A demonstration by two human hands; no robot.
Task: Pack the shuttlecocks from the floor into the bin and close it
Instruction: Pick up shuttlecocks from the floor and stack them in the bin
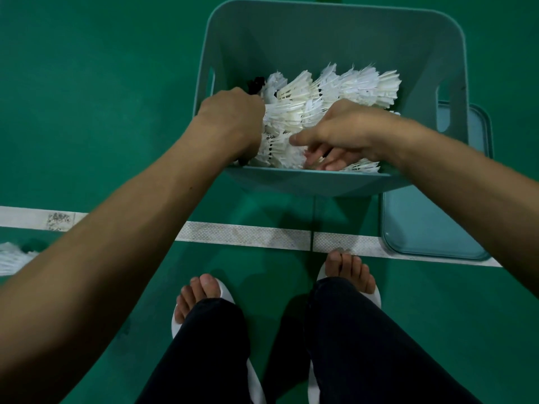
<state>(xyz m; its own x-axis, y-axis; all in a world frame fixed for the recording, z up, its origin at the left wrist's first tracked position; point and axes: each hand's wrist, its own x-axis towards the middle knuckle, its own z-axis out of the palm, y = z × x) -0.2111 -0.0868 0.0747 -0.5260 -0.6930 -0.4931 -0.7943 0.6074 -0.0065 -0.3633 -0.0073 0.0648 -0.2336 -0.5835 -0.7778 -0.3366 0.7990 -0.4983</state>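
Observation:
A teal plastic bin (329,33) stands open on the green floor, holding several white feather shuttlecocks (350,86) lying in rows. Both my hands reach inside it. My left hand (230,118) is at the bin's left side, its fingers curled around a row of shuttlecocks (285,112). My right hand (341,135) lies over the near pile with its fingers spread and relaxed, touching the feathers. The bin's lid (431,223) lies flat on the floor to the right of the bin. More shuttlecocks (11,258) lie on the floor at the far left edge.
A white court line (245,236) crosses the floor in front of the bin. My feet in white slippers (204,298) stand just behind the line. The lid overlaps the line on the right.

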